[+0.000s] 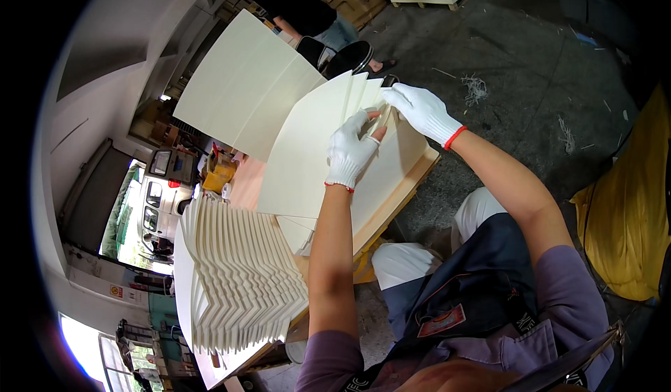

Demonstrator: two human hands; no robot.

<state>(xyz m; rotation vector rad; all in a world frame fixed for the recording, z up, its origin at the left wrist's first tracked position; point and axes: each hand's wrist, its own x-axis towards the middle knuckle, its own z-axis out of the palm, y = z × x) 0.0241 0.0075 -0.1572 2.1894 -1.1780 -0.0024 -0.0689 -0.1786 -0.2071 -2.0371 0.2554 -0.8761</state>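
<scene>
Both my hands wear white knit gloves with red cuffs, and bare fingertips show on the left one. My left hand (349, 147) lies over a stack of cream-white sheets (300, 154), its thumb and a finger curled at the edge of a sheet. Just to the right, my right hand (419, 112) is closed over the far right corner of the sheets, its fingertips partly hidden. Beyond the hands, several sheet corners (355, 91) fan out in steps. The stack rests at the edge of a wooden work table (244, 182).
A tall pile of creased white sheets (241, 273) stands at the left. Behind is a large cream panel (248, 77). A round black stool (349, 58) and another person (300, 7) are at the back. Yellow fabric (622, 210) hangs at right; scraps (475, 90) litter the floor.
</scene>
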